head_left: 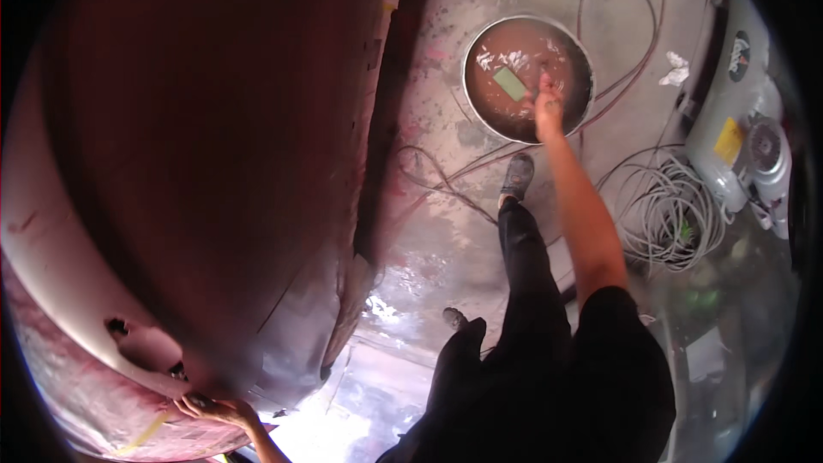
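My right hand [549, 107] reaches down into a round basin [470, 107] of murky reddish-brown water [514, 37]. Its fingers look loosely stretched at the water, partly blurred. Just left of them, apart from the hand, a pale green rectangular block [510, 83], sponge-like, lies in the water. At the lower left, my left hand [214, 411] rests against the edge of a car body panel [81, 291], below a ragged-edged opening [150, 347]. Its fingers lie extended along the panel; a dark patch shows beside them, and I cannot make out what it is.
A large dark car panel [214, 120] fills the left. Hoses [463, 176] loop over the concrete floor near my shoe [517, 176]. To the right lie a coiled grey cable [673, 214], crumpled white paper [675, 69] and a pale bumper-like part [737, 120]. Wet, shiny floor [369, 377] lies below.
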Action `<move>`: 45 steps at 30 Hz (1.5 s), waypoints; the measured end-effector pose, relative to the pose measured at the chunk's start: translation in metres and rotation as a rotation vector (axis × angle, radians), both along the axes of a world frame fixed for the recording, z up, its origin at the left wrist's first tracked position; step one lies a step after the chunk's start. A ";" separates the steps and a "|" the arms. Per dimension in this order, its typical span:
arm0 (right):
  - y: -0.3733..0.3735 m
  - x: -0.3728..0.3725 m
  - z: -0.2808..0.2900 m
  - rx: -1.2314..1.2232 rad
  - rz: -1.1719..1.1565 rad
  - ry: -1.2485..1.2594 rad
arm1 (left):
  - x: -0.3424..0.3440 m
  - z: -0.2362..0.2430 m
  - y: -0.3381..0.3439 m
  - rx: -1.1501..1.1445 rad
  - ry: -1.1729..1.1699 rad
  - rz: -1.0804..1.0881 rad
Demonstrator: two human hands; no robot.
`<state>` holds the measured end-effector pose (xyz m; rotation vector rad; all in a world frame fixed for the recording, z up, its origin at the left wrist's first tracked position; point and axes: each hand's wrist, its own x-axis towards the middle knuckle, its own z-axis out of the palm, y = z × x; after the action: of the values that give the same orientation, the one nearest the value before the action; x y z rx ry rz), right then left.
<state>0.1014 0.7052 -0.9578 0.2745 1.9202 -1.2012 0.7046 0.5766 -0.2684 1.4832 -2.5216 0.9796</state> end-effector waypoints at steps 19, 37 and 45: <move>0.043 0.032 0.032 -0.537 -0.080 -0.441 | 0.000 -0.013 -0.001 -0.029 0.027 0.002; 0.023 0.412 0.564 -1.098 0.549 -0.428 | -0.012 -0.087 0.106 1.147 1.725 0.008; 0.025 0.505 0.598 -1.224 0.430 -0.399 | 0.052 -0.028 0.077 1.009 1.153 -0.155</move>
<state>0.6064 0.7307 -0.3602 -0.4931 0.6182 -1.6135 0.7571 0.6539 -0.2963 1.2698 -2.0439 -1.0815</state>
